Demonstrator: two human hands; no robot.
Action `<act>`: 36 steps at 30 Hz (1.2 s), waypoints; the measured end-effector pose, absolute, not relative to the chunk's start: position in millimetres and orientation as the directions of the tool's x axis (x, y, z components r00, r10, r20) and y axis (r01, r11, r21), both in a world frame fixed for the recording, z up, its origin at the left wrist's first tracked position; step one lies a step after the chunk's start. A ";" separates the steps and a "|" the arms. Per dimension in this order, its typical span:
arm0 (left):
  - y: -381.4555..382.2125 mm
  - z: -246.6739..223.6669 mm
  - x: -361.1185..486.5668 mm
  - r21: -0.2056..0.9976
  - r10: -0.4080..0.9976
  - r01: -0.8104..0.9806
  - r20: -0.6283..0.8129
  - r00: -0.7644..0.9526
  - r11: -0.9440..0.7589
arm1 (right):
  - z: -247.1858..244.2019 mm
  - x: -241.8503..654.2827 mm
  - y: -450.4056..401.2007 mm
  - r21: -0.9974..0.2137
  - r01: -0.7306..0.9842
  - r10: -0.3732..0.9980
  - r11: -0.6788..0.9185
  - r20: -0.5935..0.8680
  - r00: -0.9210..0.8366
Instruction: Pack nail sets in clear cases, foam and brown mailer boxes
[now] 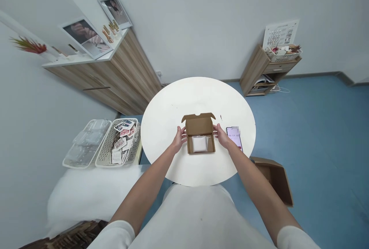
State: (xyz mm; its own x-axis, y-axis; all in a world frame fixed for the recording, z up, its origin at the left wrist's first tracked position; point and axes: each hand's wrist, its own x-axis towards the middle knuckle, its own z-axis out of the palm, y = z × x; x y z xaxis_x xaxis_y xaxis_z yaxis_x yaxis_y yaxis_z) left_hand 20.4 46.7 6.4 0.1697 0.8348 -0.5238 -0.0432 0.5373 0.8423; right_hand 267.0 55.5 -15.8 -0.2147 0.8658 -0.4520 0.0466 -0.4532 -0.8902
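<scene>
A small brown cardboard box stands on the white round table with its lid raised at the back. Inside it lies a white packet, with something clear or pale beside it on the right. At the box's left side is my left hand, fingers apart and close to the wall. My right hand is at the right side in the same way, its fingertips by the lid's hinge. Whether the fingertips press on the cardboard is hard to tell. Neither hand has anything enclosed in its fingers.
A phone showing a timer lies right of the box, partly behind my right forearm. Left of the table are a basket of printed cards and a basket of clear packs. An open carton is on the floor at the right.
</scene>
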 end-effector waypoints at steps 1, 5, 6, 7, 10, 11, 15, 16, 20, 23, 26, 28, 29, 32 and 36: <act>45.8 6.8 20.1 0.841 0.830 -0.043 -0.522 0.195 0.539 | -16.8 267.5 53.7 -0.891 0.052 0.866 -0.451 -0.450 -0.217; 40.6 9.5 16.4 0.828 0.807 -0.049 -0.530 0.259 0.559 | -18.2 272.0 44.5 -0.893 0.061 0.860 -0.445 -0.446 -0.247; 39.1 10.4 15.2 0.821 0.800 -0.049 -0.539 0.263 0.569 | -18.1 273.5 41.8 -0.893 0.058 0.857 -0.446 -0.445 -0.259; 37.4 11.4 13.9 0.814 0.793 -0.047 -0.549 0.262 0.579 | -17.9 275.2 39.1 -0.892 0.056 0.854 -0.449 -0.447 -0.267; 31.9 15.2 10.4 0.805 0.778 -0.010 -0.569 0.267 0.593 | -17.0 279.9 31.0 -0.884 0.070 0.846 -0.462 -0.463 -0.266; 29.9 16.6 9.6 0.807 0.775 0.009 -0.571 0.269 0.591 | -16.4 281.1 28.4 -0.882 0.082 0.843 -0.463 -0.468 -0.265; 19.7 20.4 8.3 0.826 0.784 0.092 -0.558 0.273 0.556 | -12.6 283.1 17.7 -0.890 0.105 0.838 -0.445 -0.455 -0.303; 16.4 20.2 8.5 0.832 0.787 0.122 -0.553 0.274 0.542 | -11.4 282.9 14.5 -0.893 0.104 0.838 -0.437 -0.446 -0.315; -0.7 14.0 12.3 0.852 0.837 0.261 -0.507 0.204 0.453 | -8.9 280.5 -2.1 -0.907 0.110 0.873 -0.406 -0.421 -0.245; -15.6 5.6 17.1 0.868 0.886 0.306 -0.444 0.130 0.390 | -12.0 277.0 -17.7 -0.927 0.135 0.907 -0.349 -0.370 -0.202; -26.7 -4.2 21.5 0.835 0.890 0.376 -0.452 0.054 0.402 | -20.4 271.0 -31.4 -0.935 0.242 0.939 -0.261 -0.304 -0.162; -30.3 -11.1 23.6 0.786 0.882 0.444 -0.470 -0.024 0.431 | -27.6 266.5 -37.9 -0.915 0.346 0.958 -0.208 -0.263 -0.119; -31.1 -14.4 24.4 0.761 0.878 0.476 -0.475 -0.054 0.441 | -31.1 264.5 -40.4 -0.901 0.392 0.964 -0.185 -0.244 -0.107; -32.1 -22.3 25.7 0.688 0.863 0.561 -0.494 -0.104 0.461 | -38.5 261.1 -47.3 -0.856 0.500 0.969 -0.135 -0.220 -0.116; -38.5 -25.5 25.0 0.655 0.886 0.624 -0.440 -0.144 0.426 | -39.0 263.0 -57.7 -0.806 0.588 0.968 -0.074 -0.200 -0.153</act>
State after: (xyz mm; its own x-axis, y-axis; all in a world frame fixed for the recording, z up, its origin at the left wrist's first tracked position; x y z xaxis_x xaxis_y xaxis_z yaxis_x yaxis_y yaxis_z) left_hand 25.0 -38.5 -25.5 -0.1439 0.8864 -0.4400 0.6239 0.4264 0.6549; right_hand 263.0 -57.7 -39.0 -0.1530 0.9677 -0.2002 0.5878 -0.0737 -0.8056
